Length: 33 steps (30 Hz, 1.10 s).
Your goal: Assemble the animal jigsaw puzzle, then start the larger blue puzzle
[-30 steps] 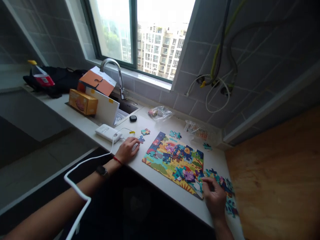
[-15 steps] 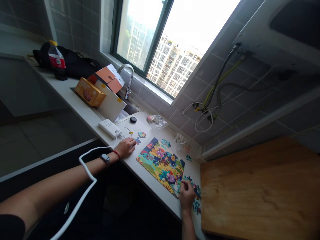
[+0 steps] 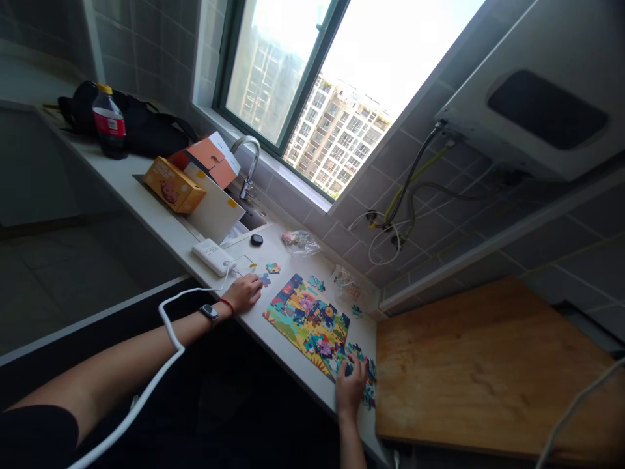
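A colourful jigsaw puzzle (image 3: 299, 316) lies partly assembled on the white counter (image 3: 288, 355). My left hand (image 3: 244, 292) rests on the counter to its left, fingers loosely curled, touching a loose blue piece (image 3: 265, 279). Another loose piece (image 3: 273, 268) lies just beyond. My right hand (image 3: 349, 385) sits at the puzzle's near right corner, fingers bent over a heap of loose pieces (image 3: 367, 381); what they hold is hidden. More pieces (image 3: 316, 283) lie at the puzzle's far edge.
A white power bank (image 3: 211, 256) with a white cable (image 3: 168, 326) lies left of my left hand. Behind it are a white board (image 3: 215, 208), an orange box (image 3: 174, 185), a faucet (image 3: 249, 163), a bottle (image 3: 108, 121) and plastic bags (image 3: 299, 240). A wooden board (image 3: 478, 371) lies to the right.
The view has pulled back and tilted up, showing more wall and window. My right hand has shifted onto the loose pieces at the puzzle's corner. My left hand has stayed by the blue piece.
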Motion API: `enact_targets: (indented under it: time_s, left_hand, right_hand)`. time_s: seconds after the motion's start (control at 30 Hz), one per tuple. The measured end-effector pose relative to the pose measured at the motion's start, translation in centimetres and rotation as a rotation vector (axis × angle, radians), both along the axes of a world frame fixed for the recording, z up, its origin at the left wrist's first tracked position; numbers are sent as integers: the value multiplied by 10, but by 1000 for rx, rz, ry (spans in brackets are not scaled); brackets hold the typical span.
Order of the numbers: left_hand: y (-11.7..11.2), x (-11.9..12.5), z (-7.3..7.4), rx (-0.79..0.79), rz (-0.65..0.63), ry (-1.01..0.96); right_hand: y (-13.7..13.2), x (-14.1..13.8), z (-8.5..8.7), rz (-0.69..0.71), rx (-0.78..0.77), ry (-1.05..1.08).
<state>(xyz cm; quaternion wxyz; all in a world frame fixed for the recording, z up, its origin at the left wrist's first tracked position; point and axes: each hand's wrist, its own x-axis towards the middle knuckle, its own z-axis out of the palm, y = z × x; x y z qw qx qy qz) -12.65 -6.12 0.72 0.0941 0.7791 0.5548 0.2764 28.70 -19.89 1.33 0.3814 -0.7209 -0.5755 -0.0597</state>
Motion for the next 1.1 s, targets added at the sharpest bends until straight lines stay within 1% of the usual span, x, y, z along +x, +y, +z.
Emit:
enact_targets:
  time_s: [0.17,0.3,0.47,0.67,0.8,0.93,1.1]
  left_hand:
    - [3,-2,-4,13,-40,-11]
    - [6,-2,-9,28,-90,-26]
    - [7,-3,-15,48,-154,-56]
    - [8,-7,-20,86,-231,-102]
    - [8,-8,-19,95,-288,-105]
    - [8,-10,-16,65,-333,-99]
    - [7,-16,-16,15,-387,-128]
  right_hand:
    - [-28,-1,-21,-14,9,-94]
    - [-29,-2,-28,-24,37,-191]
    - [-22,-1,-30,-39,28,-228]
    - [-24,-5,-28,-42,-11,-261]
    - [-25,-8,-27,-60,-43,-273]
    - [-26,-10,-26,-80,-67,-269]
    - [-26,-13,-25,-102,-94,-252]
